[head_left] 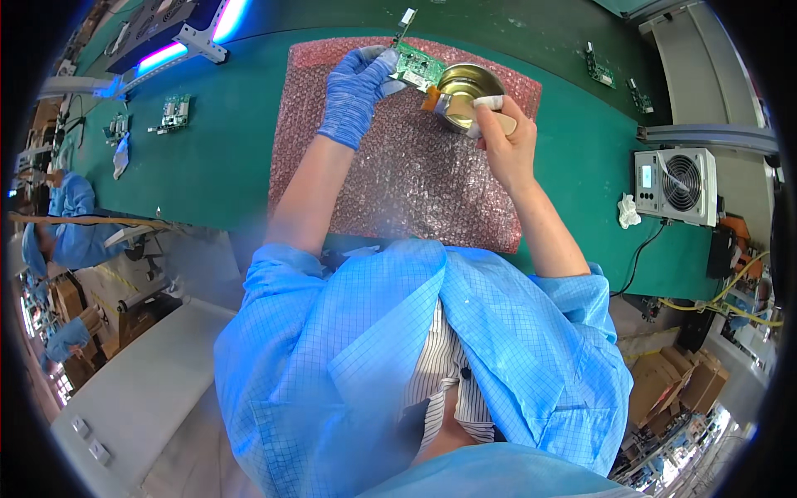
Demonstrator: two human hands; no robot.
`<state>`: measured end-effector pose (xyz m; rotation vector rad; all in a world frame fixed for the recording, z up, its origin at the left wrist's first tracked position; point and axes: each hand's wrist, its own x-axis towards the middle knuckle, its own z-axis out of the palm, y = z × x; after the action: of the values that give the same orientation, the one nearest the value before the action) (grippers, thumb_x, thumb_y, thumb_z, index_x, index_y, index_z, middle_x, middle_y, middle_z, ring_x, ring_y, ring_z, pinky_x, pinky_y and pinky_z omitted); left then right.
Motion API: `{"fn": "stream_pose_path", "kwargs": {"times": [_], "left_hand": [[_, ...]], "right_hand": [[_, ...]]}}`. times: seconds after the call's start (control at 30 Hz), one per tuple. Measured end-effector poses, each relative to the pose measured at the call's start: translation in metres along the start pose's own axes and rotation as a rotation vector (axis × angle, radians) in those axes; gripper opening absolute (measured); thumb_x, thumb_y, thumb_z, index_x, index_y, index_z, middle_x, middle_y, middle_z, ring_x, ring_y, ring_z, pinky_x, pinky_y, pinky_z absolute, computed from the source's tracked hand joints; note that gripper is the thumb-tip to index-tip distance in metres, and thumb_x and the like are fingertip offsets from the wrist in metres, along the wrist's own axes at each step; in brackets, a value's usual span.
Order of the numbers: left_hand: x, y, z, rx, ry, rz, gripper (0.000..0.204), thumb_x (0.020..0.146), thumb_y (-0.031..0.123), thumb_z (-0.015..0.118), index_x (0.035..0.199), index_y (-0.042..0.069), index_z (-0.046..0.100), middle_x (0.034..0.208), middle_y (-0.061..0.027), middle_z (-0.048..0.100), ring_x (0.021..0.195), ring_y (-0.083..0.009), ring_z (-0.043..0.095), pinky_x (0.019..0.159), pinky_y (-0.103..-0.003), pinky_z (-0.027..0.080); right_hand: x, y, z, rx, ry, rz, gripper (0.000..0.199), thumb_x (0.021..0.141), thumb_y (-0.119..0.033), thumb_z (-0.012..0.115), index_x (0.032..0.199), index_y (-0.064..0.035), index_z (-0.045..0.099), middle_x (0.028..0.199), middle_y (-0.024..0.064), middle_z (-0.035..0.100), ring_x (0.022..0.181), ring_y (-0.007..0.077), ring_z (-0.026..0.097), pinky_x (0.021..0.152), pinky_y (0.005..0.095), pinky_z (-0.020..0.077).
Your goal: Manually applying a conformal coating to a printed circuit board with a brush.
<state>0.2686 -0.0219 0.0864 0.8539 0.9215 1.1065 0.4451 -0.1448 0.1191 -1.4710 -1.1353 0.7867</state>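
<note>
My left hand, in a blue striped glove, is closed on the edge of a green circuit board. The board is tilted above a sheet of pink bubble wrap. My right hand, with white coverings on some fingertips, grips a flat brush with a pale handle and a metal ferrule. The brush's amber bristles are at the left rim of a shiny round metal bowl, close to the board's lower right corner. I cannot tell whether the bristles touch the board. The bowl's contents cannot be made out.
On the green table lie small circuit boards at left and far right. A white fan unit stands at right, beside a crumpled white wipe. A lit lamp frame stands at the far left. Other people in blue work at left.
</note>
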Motion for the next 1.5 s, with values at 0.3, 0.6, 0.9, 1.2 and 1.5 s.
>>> {"fn": "stream_pose_path", "kwargs": {"times": [0.3,0.6,0.9,1.2,1.5], "left_hand": [[0.019,0.002,0.004,-0.014,0.022,0.003,0.021,0.081,0.010,0.066,0.096,0.001,0.056,0.090,-0.0088,0.061,0.078,-0.0166,0.063,0.064,-0.028,0.059],[0.136,0.010,-0.049,0.252,0.307,0.019,0.026,0.080,0.021,0.068,0.099,0.007,0.058,0.087,-0.0082,0.062,0.068,-0.0156,0.061,0.056,-0.028,0.053],[0.259,-0.013,-0.148,-0.141,0.826,0.303,0.032,0.074,0.016,0.069,0.096,-0.002,0.053,0.084,-0.0138,0.060,0.061,-0.0204,0.059,0.046,-0.032,0.050],[0.238,-0.001,0.096,0.380,0.139,0.100,0.047,0.071,0.029,0.070,0.107,0.002,0.057,0.099,-0.0113,0.060,0.088,-0.0192,0.057,0.070,-0.034,0.051],[0.202,-0.103,0.318,1.357,-0.641,0.140,0.062,0.077,0.050,0.062,0.124,0.011,0.050,0.120,-0.0174,0.055,0.113,-0.0300,0.051,0.096,-0.038,0.039]], "right_hand": [[0.011,0.003,-0.001,-0.009,-0.046,0.003,0.016,0.088,-0.017,0.056,0.089,-0.0024,0.060,0.066,0.0008,0.059,0.052,0.0037,0.051,0.045,0.0175,0.0397],[0.007,0.018,-0.041,0.132,0.252,0.007,0.014,0.089,-0.014,0.054,0.091,-0.0014,0.059,0.067,0.0010,0.059,0.054,0.0040,0.051,0.046,0.0178,0.0391],[-0.007,0.044,-0.086,0.146,0.443,0.056,0.015,0.090,-0.015,0.052,0.093,-0.0009,0.058,0.067,0.0024,0.058,0.051,0.0050,0.049,0.045,0.0184,0.0375],[-0.008,0.070,-0.135,0.221,0.665,0.066,0.018,0.091,-0.016,0.051,0.095,0.0006,0.056,0.068,0.0049,0.059,0.051,0.0067,0.048,0.046,0.0190,0.0365],[-0.023,0.084,-0.177,0.262,0.845,0.127,0.018,0.091,-0.015,0.051,0.094,0.0013,0.057,0.067,0.0046,0.057,0.049,0.0071,0.046,0.045,0.0184,0.0348]]}}
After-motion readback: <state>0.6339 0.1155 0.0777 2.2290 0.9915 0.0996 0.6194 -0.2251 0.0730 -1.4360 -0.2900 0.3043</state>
